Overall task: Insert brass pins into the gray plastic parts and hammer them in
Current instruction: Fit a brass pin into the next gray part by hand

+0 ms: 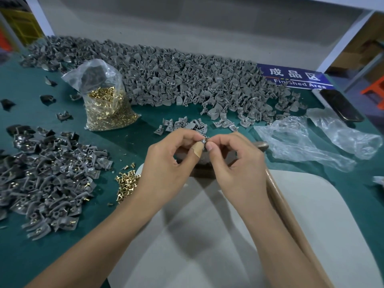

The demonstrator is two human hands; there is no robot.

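My left hand (172,156) and my right hand (234,156) meet at the middle of the table and pinch one small gray plastic part (203,141) between thumbs and forefingers; a bandage wraps my left thumb. Whether a pin sits in it is hidden by my fingers. Loose brass pins (125,182) lie just left of my left wrist. A clear bag of brass pins (106,107) stands behind. A hammer lies under my right forearm, its wooden handle (291,217) running toward me.
A long heap of gray parts (176,80) fills the back of the green table. Parts with pins fitted are piled at the left (47,183). A dark block (205,161) sits under my hands on a pale board (311,204). Crumpled plastic bags (307,142), a phone (340,104) and a blue sign (295,77) lie right.
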